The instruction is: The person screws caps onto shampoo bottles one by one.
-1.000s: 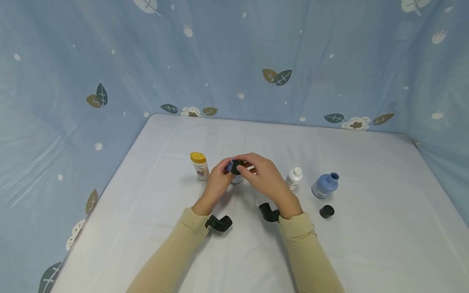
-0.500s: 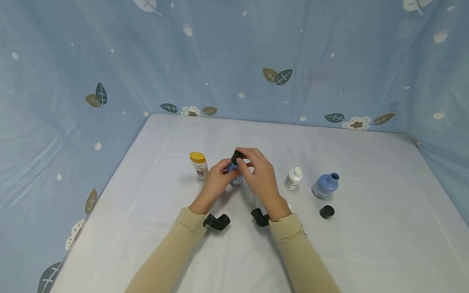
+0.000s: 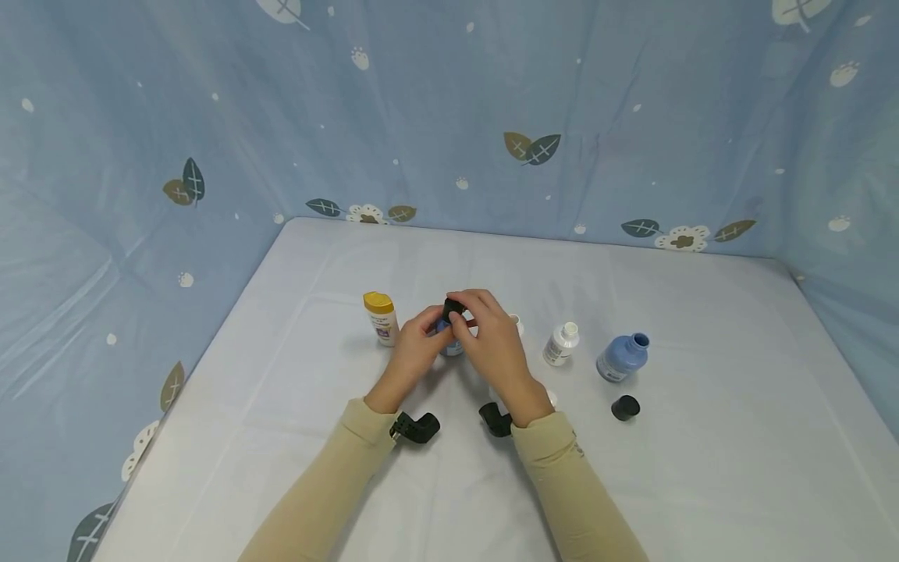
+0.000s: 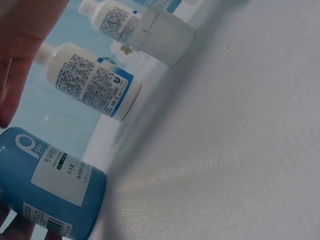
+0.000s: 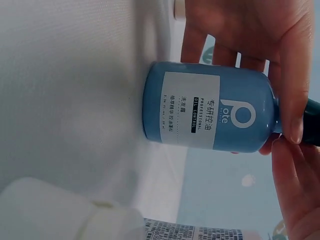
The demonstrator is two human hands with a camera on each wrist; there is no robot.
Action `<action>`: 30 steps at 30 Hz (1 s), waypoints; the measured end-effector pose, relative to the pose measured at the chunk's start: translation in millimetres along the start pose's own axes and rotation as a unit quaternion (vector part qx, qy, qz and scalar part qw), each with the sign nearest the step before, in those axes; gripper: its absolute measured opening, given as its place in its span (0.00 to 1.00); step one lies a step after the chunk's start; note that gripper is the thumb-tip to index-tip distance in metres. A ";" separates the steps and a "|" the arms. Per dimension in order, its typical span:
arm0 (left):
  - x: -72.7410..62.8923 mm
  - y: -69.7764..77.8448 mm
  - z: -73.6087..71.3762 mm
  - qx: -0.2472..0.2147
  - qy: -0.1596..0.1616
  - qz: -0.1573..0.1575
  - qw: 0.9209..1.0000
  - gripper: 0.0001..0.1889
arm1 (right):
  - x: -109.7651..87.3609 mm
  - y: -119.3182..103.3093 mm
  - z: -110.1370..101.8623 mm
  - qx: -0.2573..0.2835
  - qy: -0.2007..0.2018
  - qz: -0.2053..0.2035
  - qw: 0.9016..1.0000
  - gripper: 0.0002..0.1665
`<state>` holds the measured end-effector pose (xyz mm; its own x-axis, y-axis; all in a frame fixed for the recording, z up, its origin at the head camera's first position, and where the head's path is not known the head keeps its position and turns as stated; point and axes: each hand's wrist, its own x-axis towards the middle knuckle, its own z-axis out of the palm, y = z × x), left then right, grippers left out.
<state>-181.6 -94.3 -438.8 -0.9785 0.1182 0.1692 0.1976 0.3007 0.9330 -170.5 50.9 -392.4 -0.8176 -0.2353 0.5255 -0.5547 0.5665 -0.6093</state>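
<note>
My left hand [image 3: 416,347] grips a blue bottle [image 5: 200,107] around its upper part and neck. The bottle stands upright on the white table, with its label showing in both wrist views. My right hand [image 3: 495,336] pinches a black cap [image 3: 453,307] between thumb and fingers, at the top of this bottle. Whether the thread is engaged cannot be seen. Close to the left hand stands a white bottle with a yellow cap [image 3: 381,318]. To the right of the right hand stands a small uncapped white bottle [image 3: 562,344].
A second blue bottle [image 3: 622,357], uncapped, stands at the right, with a loose black cap [image 3: 625,407] in front of it. Another white bottle [image 3: 517,324] is partly hidden behind the right hand. A white cap-like piece [image 3: 551,398] lies by the right wrist. Patterned blue cloth [image 3: 449,117] hangs behind the table.
My right hand rose with the black cap, then came down slightly onto the bottle's top. Its wrist shifted left, uncovering more of the white bottles. My left hand stayed nearly still.
</note>
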 end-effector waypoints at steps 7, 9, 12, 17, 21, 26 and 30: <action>1.0 -1.3 0.9 -0.005 0.012 0.010 1.000 0.14 | 1.1 -1.8 -0.3 -0.018 -0.018 -0.003 1.000 0.20; 0.7 -0.4 1.5 -0.011 0.017 0.006 1.000 0.13 | 1.0 -2.0 0.3 -0.020 -0.023 -0.001 1.000 0.22; 0.1 0.7 3.0 -0.017 0.030 0.005 0.999 0.13 | 0.7 -1.3 1.7 -0.024 -0.024 0.005 0.999 0.23; -0.6 1.9 4.8 0.003 0.054 0.014 0.998 0.14 | 0.1 -0.2 4.1 -0.024 -0.018 0.013 0.999 0.22; -2.2 0.7 2.8 0.014 0.079 0.017 0.997 0.13 | 1.1 -1.0 7.1 -0.008 -0.025 0.010 1.000 0.20; -2.1 0.4 2.6 0.012 0.090 0.013 0.996 0.13 | 1.3 -1.0 8.5 0.006 -0.024 0.008 1.000 0.20; -0.3 1.1 7.7 0.011 0.079 0.009 0.997 0.14 | -1.0 1.4 6.2 -0.001 -0.014 0.024 1.000 0.21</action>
<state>-180.6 -86.7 -440.2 -0.9714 -0.0255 0.2362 0.2158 0.3214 0.9221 -171.4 47.0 -397.5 -0.8468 -0.2306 0.4793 -0.5154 0.5789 -0.6319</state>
